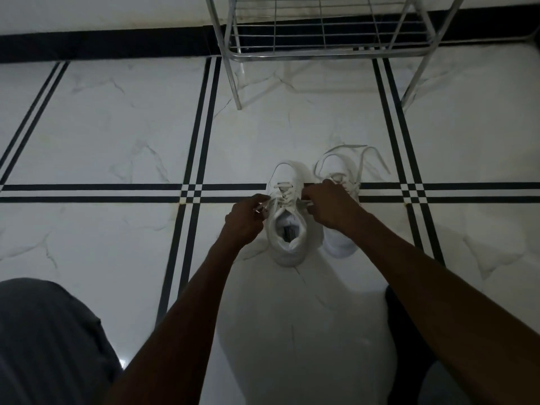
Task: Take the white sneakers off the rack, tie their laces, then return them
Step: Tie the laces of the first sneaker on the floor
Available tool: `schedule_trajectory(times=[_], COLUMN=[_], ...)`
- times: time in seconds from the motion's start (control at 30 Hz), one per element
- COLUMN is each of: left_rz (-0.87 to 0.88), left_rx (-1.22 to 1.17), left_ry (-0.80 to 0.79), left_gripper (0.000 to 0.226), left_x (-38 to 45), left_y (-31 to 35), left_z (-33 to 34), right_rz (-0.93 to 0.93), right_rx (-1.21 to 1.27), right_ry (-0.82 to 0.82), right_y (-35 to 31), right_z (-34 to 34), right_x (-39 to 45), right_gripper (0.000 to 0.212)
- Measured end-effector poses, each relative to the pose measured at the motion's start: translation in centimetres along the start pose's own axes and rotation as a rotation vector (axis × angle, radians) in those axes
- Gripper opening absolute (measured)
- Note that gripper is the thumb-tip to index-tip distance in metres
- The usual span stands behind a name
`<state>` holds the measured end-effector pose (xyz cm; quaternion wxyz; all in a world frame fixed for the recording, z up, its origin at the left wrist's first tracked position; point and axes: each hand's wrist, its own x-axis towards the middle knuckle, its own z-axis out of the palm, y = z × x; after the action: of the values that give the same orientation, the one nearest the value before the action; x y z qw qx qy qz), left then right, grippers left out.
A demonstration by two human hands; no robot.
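Note:
Two white sneakers stand side by side on the tiled floor, toes pointing away from me. The left sneaker (287, 229) has its opening facing up. My left hand (245, 222) pinches one lace end at that shoe's left side. My right hand (330, 206) pinches the other lace end at its right side. The right sneaker (339, 244) is partly hidden behind my right hand, and its loose laces (362, 159) trail over the floor beyond the toe.
A metal wire shoe rack (321, 45) stands against the wall ahead, its lowest shelf bare. White marble floor tiles (117, 135) with black stripes surround the shoes. My knee in grey cloth (43, 340) fills the lower left corner.

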<state>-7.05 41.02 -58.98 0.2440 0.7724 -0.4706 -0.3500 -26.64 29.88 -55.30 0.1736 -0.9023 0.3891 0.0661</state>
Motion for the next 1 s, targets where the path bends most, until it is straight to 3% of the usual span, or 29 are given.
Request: schedule_trajectory(times=[0.23, 0.5, 0.8, 1.0], left_rz=[0.189, 0.253, 0.133, -0.106], left_rx=[0.655, 0.79, 0.599, 0.211], left_ry=[0.201, 0.318, 0.358, 0.255], left_gripper=[0.029, 0.035, 0.03, 0.022], left_x=[0.2, -0.7, -0.9, -1.1], left_y=[0.2, -0.1, -0.5, 0.6], left_z=[0.1, -0.2, 0.3, 0.7], right_rz=[0.014, -0.058, -0.014, 0.075], right_rx=[-0.07, -0.381, -0.413, -0.323], right_ry=[0.087, 0.195, 0.172, 0.164], right_y=[-0.3, 0.0, -0.4, -1.7], right_z=[0.9, 2.6, 3.0, 2.3], right_x=[-0.6, -1.3, -1.4, -0.8], right_gripper=[0.009, 0.018, 0.035, 0.024])
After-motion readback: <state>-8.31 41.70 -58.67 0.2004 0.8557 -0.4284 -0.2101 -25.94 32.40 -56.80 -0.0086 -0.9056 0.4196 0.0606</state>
